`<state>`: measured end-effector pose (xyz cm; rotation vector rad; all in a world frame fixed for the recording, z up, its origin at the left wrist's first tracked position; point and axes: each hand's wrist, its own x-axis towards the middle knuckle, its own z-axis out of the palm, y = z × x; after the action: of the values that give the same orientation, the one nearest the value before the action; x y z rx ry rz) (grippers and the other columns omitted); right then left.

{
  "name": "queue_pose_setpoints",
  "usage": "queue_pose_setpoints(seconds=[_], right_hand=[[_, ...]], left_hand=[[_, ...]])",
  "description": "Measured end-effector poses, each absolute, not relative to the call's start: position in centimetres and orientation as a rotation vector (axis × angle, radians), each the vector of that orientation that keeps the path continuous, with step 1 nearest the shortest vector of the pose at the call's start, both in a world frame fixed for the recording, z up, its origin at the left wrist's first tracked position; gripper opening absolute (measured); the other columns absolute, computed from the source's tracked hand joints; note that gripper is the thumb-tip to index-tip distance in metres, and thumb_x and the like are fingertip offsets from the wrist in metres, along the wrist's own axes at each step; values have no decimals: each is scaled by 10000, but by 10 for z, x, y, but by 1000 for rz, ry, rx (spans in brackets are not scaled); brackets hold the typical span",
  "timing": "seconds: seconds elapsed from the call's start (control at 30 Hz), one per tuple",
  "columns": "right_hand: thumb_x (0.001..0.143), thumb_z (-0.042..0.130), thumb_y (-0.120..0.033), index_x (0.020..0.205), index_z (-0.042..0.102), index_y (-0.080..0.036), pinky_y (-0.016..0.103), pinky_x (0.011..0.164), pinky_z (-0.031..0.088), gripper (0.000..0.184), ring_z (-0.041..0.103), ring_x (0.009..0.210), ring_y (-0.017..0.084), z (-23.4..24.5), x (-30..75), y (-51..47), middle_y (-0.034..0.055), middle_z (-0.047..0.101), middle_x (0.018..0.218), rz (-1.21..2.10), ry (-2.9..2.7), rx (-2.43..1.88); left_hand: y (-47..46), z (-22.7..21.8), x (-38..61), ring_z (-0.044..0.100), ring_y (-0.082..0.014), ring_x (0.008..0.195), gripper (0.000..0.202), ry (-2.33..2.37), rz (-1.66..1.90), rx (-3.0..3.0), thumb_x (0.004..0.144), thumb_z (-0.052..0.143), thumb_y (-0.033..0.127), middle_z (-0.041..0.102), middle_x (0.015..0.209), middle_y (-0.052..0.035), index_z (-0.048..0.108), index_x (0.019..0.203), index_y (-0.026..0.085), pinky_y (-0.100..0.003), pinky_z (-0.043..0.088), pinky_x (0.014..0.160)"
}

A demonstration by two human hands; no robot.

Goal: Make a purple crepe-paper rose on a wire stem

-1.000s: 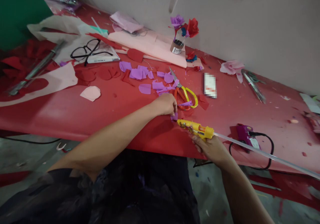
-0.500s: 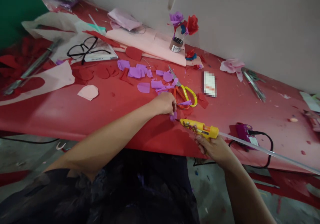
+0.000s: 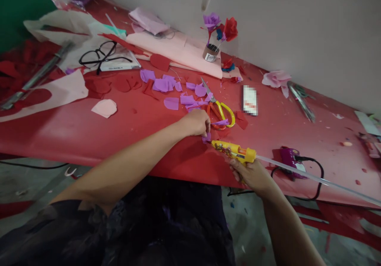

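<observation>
My left hand [image 3: 197, 123] pinches a small purple paper petal [image 3: 206, 138] just above the red table. In my right hand [image 3: 249, 174] is a yellow hot glue gun [image 3: 233, 151], my fingers wrapped round its handle. A long clear glue stick [image 3: 297, 174] juts from the gun's back end. The gun's nozzle tip is at the petal's right edge; whether it touches I cannot tell. Just beyond my left hand lie scissors [image 3: 224, 113] with yellow and orange handles. More purple paper petals [image 3: 162, 85] are scattered to their left.
Behind stand red and purple paper flowers [image 3: 230, 29] in a brown holder [image 3: 210, 53]. A pair of glasses [image 3: 99, 58] rests on a white box at the left. A purple device with a black cable [image 3: 290, 161] sits right of the gun. A pixelated white item [image 3: 250, 100] lies mid-table.
The glue gun has shifted slightly left, its nozzle closer to the petal. My left hand keeps its pinch in nearly the same place.
</observation>
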<state>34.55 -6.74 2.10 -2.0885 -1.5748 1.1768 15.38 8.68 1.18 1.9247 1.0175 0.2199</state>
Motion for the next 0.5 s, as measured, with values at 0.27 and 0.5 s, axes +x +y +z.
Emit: queue_pose_setpoints(seconds=[0.27,0.5], right_hand=[[811,508,-564,545,535,-203,236,415,367,449,509,403,127,23,346,-67,11,551,427,1165,-1588,-2100],[777,541,-602,583,539,-208,243,404,371,439,496,382,129,19,354,-70,0,544,423,1210,-1425,-2122]], left_hand=[[88,17,154,655,-163,729,183,1028,109,1947,608,729,44,731,760,-60,756,765,132,-255,468,708],[87,18,154,652,-183,720,182,1030,127,1942,599,728,30,718,733,-63,755,756,120,-276,461,688]])
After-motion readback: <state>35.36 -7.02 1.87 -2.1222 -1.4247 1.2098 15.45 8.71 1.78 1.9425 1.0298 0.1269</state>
